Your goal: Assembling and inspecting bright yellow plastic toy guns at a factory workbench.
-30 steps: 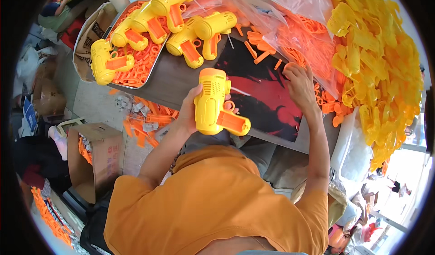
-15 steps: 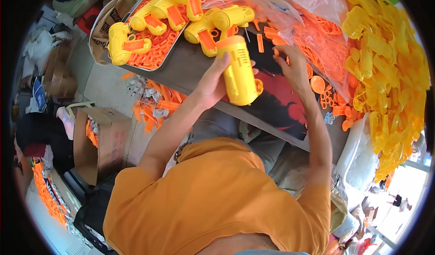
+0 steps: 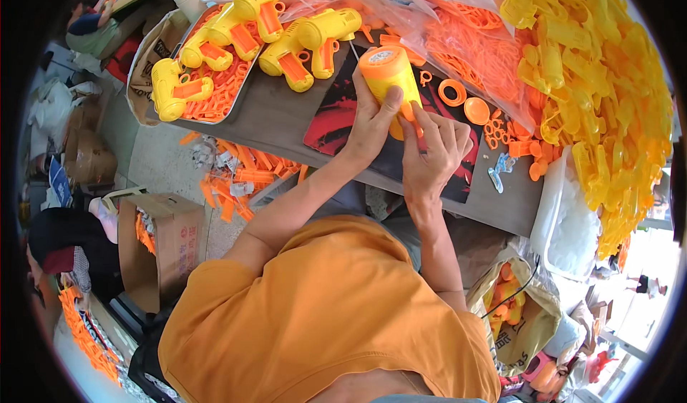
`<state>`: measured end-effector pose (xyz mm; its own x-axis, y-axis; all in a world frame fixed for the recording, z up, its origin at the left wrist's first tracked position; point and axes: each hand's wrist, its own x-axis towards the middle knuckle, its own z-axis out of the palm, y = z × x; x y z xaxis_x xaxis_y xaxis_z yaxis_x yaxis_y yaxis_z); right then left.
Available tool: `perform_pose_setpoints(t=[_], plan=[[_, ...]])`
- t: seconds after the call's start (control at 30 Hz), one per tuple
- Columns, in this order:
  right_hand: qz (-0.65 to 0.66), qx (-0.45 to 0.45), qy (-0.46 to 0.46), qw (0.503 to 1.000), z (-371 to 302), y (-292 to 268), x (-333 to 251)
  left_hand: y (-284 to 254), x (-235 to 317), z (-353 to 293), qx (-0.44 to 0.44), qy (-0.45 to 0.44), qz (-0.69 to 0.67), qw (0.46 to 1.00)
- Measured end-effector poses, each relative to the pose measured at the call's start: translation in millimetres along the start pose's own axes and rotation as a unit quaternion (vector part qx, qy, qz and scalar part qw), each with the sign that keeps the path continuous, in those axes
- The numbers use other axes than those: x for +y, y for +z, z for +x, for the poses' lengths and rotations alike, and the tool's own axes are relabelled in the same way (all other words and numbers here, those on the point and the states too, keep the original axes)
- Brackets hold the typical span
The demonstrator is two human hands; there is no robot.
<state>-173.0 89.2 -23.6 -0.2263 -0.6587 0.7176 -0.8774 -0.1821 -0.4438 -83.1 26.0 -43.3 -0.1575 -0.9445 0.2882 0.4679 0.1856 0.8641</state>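
Observation:
My left hand is wrapped round a yellow plastic toy gun body, a rounded barrel shape with an orange end cap turned up toward me. Against the side of this body, my right hand pinches a small orange plastic part. Fingers cover most of that part, so its full shape and whether it is seated are hidden. Beneath both hands lies a black and red mat. Just beyond them on the table are an orange ring and an orange round cap.
Several yellow toy guns with orange handle pieces lie at the far left, some over a tray of orange parts. Orange parts in clear plastic sit at the back. Yellow shells are heaped on the right. A cardboard box stands left.
The toy body has tilted, so its orange cap now faces me. My right hand has come from the loose orange parts to the body, bringing a small orange part. The view has shifted slightly.

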Motion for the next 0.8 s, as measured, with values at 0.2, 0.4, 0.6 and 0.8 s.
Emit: perform_pose_setpoints(t=[0.2,0.4,0.6,0.8], plan=[[-0.001,-0.019,0.0,1.0,-3,-3,0,0,10,-6,-0.025,-0.053,-0.027,0.998],[0.385,-0.163,0.23,0.879,-2,-14,15,-1,17,-6,-0.02,-0.088,-0.073,0.993],[0.496,-0.137,0.334,0.79,-3,-9,9,10,7,-6,0.001,-0.073,-0.031,0.997],[0.504,-0.17,0.338,0.776,16,-15,18,-26,31,7,-0.043,-0.042,0.116,0.991]])
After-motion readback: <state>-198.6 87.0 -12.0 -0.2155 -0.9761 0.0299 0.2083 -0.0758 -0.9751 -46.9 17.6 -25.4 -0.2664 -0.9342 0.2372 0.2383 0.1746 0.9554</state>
